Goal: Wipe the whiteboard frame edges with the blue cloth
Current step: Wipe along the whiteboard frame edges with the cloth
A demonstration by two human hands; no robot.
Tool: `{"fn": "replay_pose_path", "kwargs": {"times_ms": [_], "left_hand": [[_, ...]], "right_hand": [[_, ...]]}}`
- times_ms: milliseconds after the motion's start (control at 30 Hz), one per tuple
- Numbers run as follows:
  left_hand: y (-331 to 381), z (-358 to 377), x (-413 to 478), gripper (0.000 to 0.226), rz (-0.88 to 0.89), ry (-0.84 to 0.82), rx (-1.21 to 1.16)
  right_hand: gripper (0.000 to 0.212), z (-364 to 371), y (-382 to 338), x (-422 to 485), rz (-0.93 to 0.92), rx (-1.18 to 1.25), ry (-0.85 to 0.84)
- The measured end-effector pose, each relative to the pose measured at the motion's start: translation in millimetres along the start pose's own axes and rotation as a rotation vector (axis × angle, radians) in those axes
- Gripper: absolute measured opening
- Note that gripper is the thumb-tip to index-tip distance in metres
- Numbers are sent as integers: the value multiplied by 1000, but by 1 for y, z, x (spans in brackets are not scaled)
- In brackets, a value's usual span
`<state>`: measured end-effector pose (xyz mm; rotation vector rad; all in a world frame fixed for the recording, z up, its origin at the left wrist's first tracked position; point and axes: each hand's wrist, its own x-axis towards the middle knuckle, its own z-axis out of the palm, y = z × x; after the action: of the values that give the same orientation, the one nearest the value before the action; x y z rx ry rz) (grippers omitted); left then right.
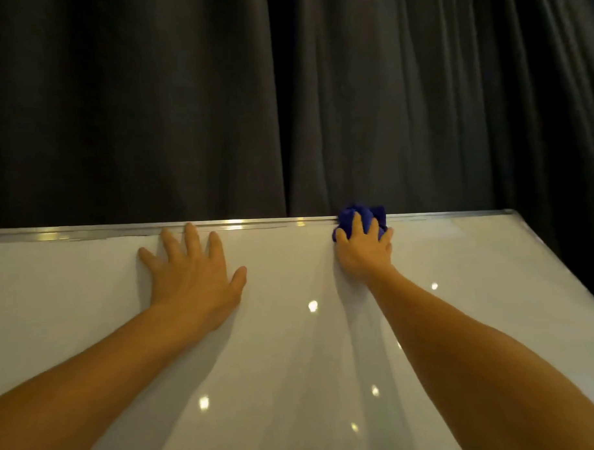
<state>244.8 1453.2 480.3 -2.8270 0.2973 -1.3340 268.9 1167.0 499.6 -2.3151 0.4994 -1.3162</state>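
A white whiteboard [293, 342] fills the lower half of the head view. Its silver metal frame [87, 230] runs along the top edge and down the right side. My right hand [365, 252] is closed on a bunched blue cloth [357, 213], pressing it against the top frame edge right of centre. The cloth sticks out above my fingers and over the frame. My left hand [193, 275] lies flat on the board with fingers spread, its fingertips touching the top frame. It holds nothing.
A dark grey pleated curtain [284, 100] hangs right behind the board and covers the whole background. The board's right frame edge [559, 259] slants down toward the lower right. Ceiling lights reflect as bright spots on the board.
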Motion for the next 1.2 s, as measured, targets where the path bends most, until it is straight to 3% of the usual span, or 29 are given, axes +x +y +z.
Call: {"fn": "replay_pose_path", "kwargs": {"times_ms": [67,233,300,367,500,567,633,733,800,833,967,1033,1100,1200], "left_hand": [[48,5,7,86,-8,2,37],[167,15,35,98,-196,17,39],[197,19,44,97,-216,14,29],[222,27,54,94,-198,28,29],[264,35,66,93,-126,24,37],[289,41,75,93,-113,23,63],[315,43,83,94,-138,20,87],[350,49,90,93,-136,65,107],[370,57,94,94,-87,106,98],[378,61,97,94,-69,112,86],[399,68,106,101,-23,97,54],[416,74,107,104,-10,93,65],[437,75,112,104,-39,83,93],[469,68,123,99,-120,81,87]], "right_hand": [[60,-4,19,16,-99,2,6],[54,-6,50,36,-959,-71,22],[53,-18,83,65,-1186,-138,23],[53,-28,124,106,-1137,-172,42],[57,-28,198,157,-419,12,87],[56,-24,207,162,-231,150,82],[52,-21,198,154,-400,188,68],[53,-17,200,135,-921,109,32],[55,-20,222,158,-1106,42,79],[55,-23,234,173,-1042,34,98],[60,-32,285,218,-405,-18,74],[63,-38,309,234,-172,26,65],[67,-40,320,239,-221,80,47],[61,-35,336,228,-768,16,45]]}}
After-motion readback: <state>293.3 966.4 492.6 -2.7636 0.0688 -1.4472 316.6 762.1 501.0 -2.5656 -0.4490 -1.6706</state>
